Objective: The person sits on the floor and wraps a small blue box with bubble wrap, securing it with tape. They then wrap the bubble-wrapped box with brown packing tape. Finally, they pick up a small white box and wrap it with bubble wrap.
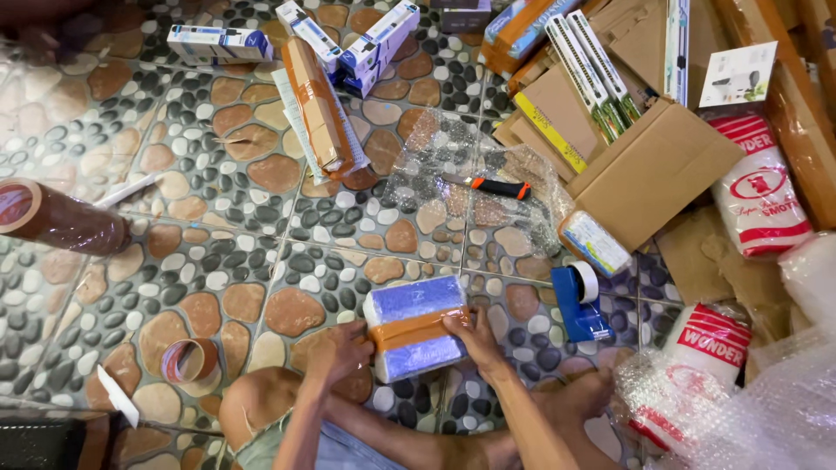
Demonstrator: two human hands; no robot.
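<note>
A: The left hand [341, 350] lies flat with its fingers spread against the near left side of the bubble-wrapped rectangular parcel with a band of brown tape round its middle [414, 327]. The right hand [473, 338] presses down on the tape band at the right edge, fingers together. Neither is clamped round it; both pin it to the pebble-patterned tile floor [174, 261], just in front of the person's knees.

B: And around it, biggest first?

A: The open brown cardboard box with long green-and-white cartons in it [644, 165] is at upper right. The loose sheet of clear bubble wrap [453, 165] lies above the parcel, with an orange-and-black utility knife [496, 186] on it. The blue tape dispenser [576, 302] stands just right of the parcel, and a nearly spent roll of brown tape [189, 360] sits to the left.

B: How would you press that band down well?

A: I'd judge it best to hold the parcel steady with the left hand and rub the tape from the middle outward, so the end sticks without wrinkles.
</note>
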